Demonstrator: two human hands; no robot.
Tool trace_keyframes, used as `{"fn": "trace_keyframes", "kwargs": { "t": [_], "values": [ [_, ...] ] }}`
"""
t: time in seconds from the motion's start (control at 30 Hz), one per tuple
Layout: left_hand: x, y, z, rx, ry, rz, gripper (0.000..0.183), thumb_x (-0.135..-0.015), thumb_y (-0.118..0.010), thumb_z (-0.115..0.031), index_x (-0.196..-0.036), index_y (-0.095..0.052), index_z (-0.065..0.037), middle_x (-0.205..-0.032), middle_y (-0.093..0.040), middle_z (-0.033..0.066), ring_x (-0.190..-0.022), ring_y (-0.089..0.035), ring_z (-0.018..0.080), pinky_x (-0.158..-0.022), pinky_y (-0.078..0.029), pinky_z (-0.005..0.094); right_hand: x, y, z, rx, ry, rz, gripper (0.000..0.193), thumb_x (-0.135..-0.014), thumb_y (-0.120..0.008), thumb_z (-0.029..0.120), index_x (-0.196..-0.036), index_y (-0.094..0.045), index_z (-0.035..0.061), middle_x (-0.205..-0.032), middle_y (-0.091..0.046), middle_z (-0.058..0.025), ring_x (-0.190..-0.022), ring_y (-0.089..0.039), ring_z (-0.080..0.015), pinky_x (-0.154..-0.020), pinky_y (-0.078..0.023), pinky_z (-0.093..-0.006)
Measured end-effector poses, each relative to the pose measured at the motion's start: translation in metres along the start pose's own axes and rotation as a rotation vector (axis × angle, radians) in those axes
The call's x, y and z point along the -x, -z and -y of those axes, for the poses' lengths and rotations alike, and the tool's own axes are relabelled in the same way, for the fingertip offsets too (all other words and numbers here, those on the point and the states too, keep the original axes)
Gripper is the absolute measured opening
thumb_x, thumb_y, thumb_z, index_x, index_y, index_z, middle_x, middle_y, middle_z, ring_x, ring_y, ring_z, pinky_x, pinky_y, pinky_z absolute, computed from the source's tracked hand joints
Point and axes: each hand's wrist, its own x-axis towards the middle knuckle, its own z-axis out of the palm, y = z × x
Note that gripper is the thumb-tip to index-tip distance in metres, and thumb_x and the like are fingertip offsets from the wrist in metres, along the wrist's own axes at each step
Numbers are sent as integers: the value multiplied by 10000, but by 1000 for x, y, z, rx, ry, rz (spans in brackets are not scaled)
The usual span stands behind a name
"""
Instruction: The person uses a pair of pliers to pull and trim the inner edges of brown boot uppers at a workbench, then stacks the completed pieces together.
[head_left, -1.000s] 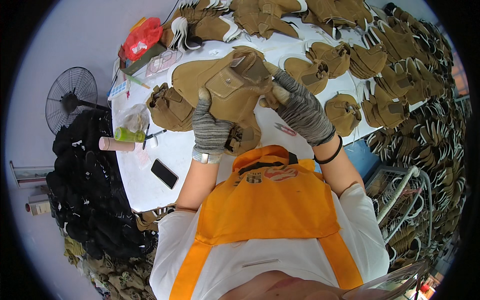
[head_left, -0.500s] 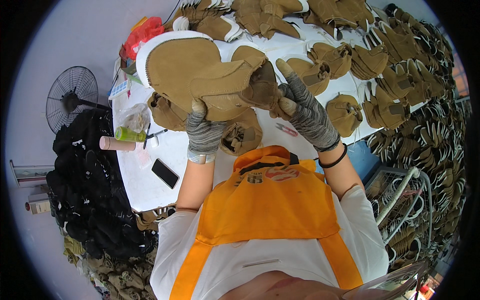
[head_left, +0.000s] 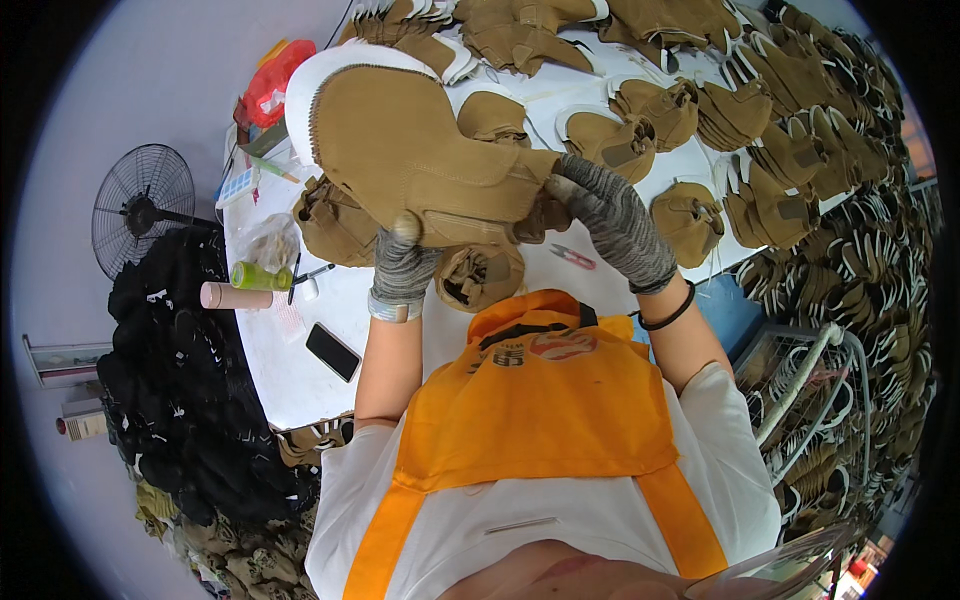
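At the left of the frame, a black fan [head_left: 143, 212] stands beyond a white desk [head_left: 280, 385], where a pink cylinder [head_left: 232, 296] and a dark-screened phone [head_left: 333, 352] lie. Upper center, a tan upper [head_left: 400, 135] is held above the desk: smooth and plain across its broad, rounded left end, edged there by a wide white lining with a zigzag border, then narrowing rightward to a part crossed by seams. The left hand [head_left: 405, 265], in a gray knit glove, grasps its lower edge, thumb over the facing side, the other fingers mostly hidden; the upper spreads above that hand and to both sides. A bunched tan piece [head_left: 482, 275] sits just right of the left hand, with snips [head_left: 573, 257] farther right. The gloved right hand [head_left: 615, 220] grips the upper's narrow right end, so the upper extends leftward from it. More tan uppers [head_left: 770, 205] fill the upper right.
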Motion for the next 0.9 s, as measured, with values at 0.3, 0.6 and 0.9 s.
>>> {"fn": "trace_keyframes", "kwargs": {
  "t": [0.3, 0.6, 0.9],
  "values": [
    [-18, 10, 23, -1056, -30, 254, 558, -850, -639, -249, -1343, -435, -83, -1328, -486, 112, -1198, -485, 249, -992, -434, 375, 5, -4, 5, -45, -15, 44, 295, -952, -518, 174, -1190, -566, 5, -957, -623, -74, -807, -579, -117, -747, -501, -259],
    [-11, -15, 29, -753, -239, 394, 537, -848, -637, -218, -1336, -454, -85, -1292, -522, 93, -1169, -511, 239, -992, -433, 356, 9, -11, -4, -252, 207, 95, 456, -960, -497, 257, -1364, -438, 54, -1268, -537, -59, -1137, -494, -150, -1007, -381, -307],
    [-14, -19, 35, -476, -88, 387, 542, -865, -621, -236, -1354, -433, -98, -1295, -521, 89, -1176, -509, 246, -1001, -426, 361, 8, -16, -11, -320, 217, 67, 443, -959, -486, 250, -1359, -449, 62, -1263, -527, -52, -1135, -479, -143, -1006, -371, -293]
  ]
}}
